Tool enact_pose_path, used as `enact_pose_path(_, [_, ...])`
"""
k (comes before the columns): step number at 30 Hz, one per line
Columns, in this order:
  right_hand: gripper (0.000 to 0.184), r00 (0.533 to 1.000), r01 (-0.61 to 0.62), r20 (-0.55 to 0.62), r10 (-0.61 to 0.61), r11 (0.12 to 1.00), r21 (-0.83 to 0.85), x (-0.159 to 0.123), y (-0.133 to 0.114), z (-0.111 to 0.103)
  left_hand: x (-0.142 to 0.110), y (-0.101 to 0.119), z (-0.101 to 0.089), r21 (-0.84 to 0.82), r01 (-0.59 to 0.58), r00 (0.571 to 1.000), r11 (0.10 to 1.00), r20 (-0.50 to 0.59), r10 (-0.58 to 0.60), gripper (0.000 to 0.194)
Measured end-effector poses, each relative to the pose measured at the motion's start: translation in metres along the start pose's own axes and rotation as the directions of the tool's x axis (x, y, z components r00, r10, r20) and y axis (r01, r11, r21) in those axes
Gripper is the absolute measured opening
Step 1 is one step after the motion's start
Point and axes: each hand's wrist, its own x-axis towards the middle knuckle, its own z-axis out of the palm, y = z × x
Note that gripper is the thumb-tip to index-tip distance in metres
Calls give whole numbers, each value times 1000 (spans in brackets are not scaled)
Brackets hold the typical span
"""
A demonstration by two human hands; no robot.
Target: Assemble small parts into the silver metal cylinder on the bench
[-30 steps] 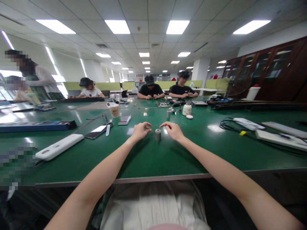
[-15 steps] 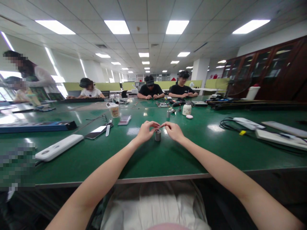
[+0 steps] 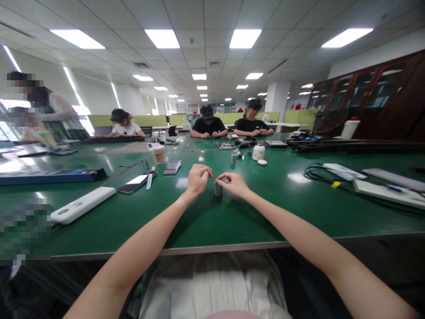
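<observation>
A small grey metal cylinder (image 3: 218, 189) stands upright on the green table in front of me. My right hand (image 3: 235, 184) is at its top edge, thumb and forefinger pinched together; whatever lies between the fingertips is too small to make out. Just left of the cylinder, my left hand (image 3: 198, 179) hovers with loosely bent fingers, slightly apart from it. I see nothing in that hand.
Farther back are a second metal cylinder (image 3: 233, 158), a white jar (image 3: 259, 152) and its pink lid (image 3: 262, 162). On the left lie a phone (image 3: 133, 183), a white power strip (image 3: 83, 205) and a cup (image 3: 158, 153). Cables (image 3: 314, 173) lie right. Several people sit beyond.
My left hand has drawn back to the left, off the cylinder's top. The right hand has shifted slightly left and down, and its fingertips now pinch at the cylinder's top edge.
</observation>
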Motion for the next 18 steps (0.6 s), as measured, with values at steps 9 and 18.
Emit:
enact_pose_path(9, [39,984,-164,-102,145,964,-211,15,44,-27,0,-1,4,43,13,1000,999,-10,-13,30])
enact_pose_path(18, [47,901,-368,91,424,858,-358,15,75,-41,0,0,4,101,34,999,994,5,-35,32])
